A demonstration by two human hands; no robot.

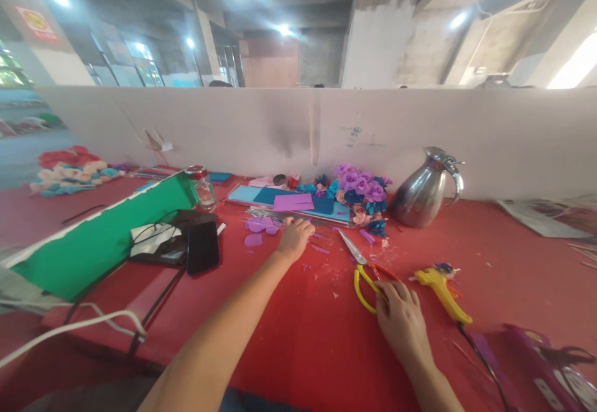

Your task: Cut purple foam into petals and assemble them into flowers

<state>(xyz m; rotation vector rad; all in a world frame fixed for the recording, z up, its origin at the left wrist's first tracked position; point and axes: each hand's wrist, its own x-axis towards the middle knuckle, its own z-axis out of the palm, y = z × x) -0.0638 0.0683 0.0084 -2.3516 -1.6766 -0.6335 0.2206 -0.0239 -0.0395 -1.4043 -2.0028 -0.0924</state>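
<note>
My left hand (pixel 295 239) reaches to the middle of the red table, its fingers curled down by a bundle of thin wires (pixel 265 215). What its fingertips pinch, if anything, is hidden. Purple paper petals (pixel 254 239) lie just left of it, and small scraps are scattered to its right. Behind it, a purple paper sheet (pixel 293 202) rests on blue sheets (pixel 338 209). My right hand (pixel 402 317) is closed around the handle of scissors (pixel 357 251) with yellow and orange grips. Their blades lie nearly together and point away from me, toward the paper flowers (pixel 361 183).
A yellow glue gun (pixel 438 288) lies right of my right hand, its cord running toward me. A steel jug (pixel 422 194) stands at the back. To the left are a phone (pixel 203 248), a glass jar (pixel 201 188) and a green panel (pixel 107 238). A white partition (pixel 224 126) bounds the table.
</note>
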